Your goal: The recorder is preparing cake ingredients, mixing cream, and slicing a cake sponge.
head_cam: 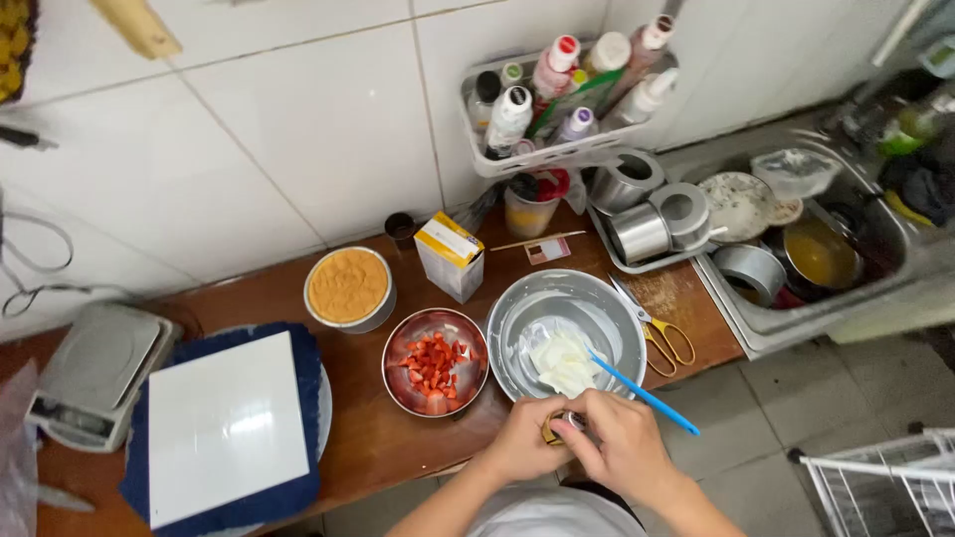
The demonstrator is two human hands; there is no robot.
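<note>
My left hand (519,440) and my right hand (622,443) meet at the counter's front edge, both closed around a small metal-and-gold object (559,426) whose kind I cannot tell. Just beyond them stands a large steel bowl (517,348) holding white cream (562,360). A blue-handled spatula (642,393) rests in it, its handle sticking out to the right over my right hand. Left of the bowl a smaller steel bowl (403,383) contains chopped red strawberries (435,366).
A round cake in a tin (347,286), a small carton (450,255), yellow-handled scissors (662,333), a white board on a blue cloth (224,426) and a kitchen scale (97,370) sit on the wooden counter (378,447). A bottle rack (567,94) hangs above; a sink (796,254) of dishes lies right.
</note>
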